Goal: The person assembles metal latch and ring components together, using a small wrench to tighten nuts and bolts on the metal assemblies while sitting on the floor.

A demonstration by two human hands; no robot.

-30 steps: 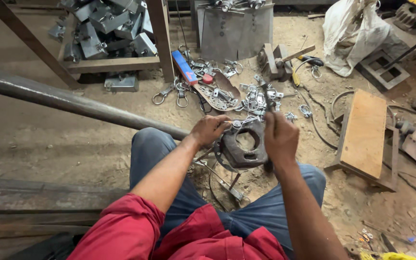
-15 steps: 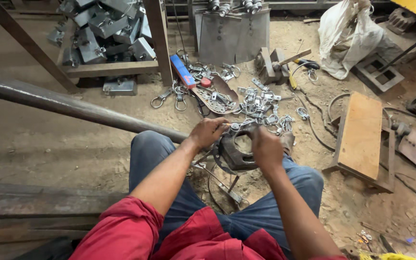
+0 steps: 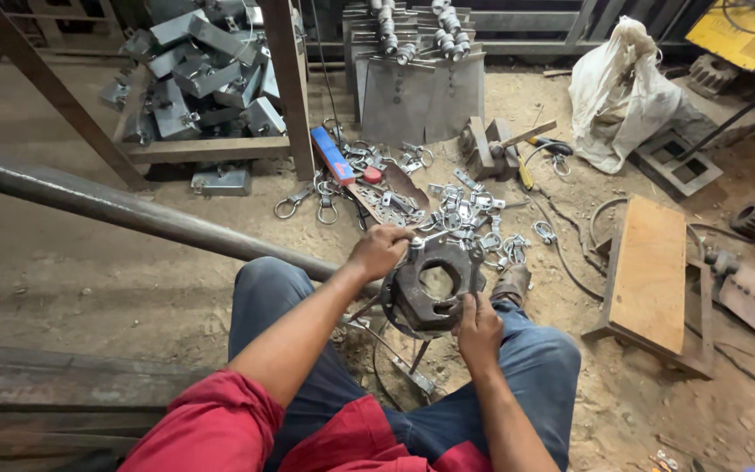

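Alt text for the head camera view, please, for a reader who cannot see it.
A seated person in jeans and a red top holds a dark round metal block with a hexagonal hole, left hand at its upper edge, right hand at its lower edge. Small metal clamps and rings litter the dirt floor beyond.

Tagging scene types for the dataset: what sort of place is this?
Most likely a small metal fabrication workshop with a dirt floor. Loose metal rings and clamps lie scattered on the ground, grey metal brackets are heaped on a low rack, and both hands hold a heavy dark metal ring part.
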